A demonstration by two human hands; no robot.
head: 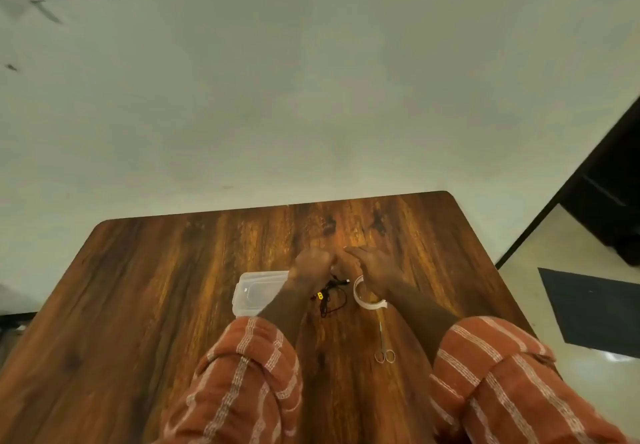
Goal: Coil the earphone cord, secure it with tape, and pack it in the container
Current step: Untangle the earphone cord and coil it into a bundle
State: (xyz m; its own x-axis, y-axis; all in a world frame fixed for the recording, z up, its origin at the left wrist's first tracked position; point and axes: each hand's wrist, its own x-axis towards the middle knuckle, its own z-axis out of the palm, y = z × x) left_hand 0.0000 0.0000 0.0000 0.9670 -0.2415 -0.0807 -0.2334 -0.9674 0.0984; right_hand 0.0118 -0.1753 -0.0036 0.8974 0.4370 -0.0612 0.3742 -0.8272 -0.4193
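Observation:
My left hand is closed into a fist above the middle of the table. The black earphone cord runs up into it from a loose tangle on the wood, which has a small yellow part. My right hand is held close beside the left, fingers stretched towards it; the blur hides whether it pinches the cord. A clear plastic container lies partly under my left forearm. A roll of clear tape lies flat under my right wrist.
Small metal scissors lie on the wooden table between my forearms, handles towards me. A pale wall stands behind the table's far edge. To the right there is floor with a dark mat and dark furniture.

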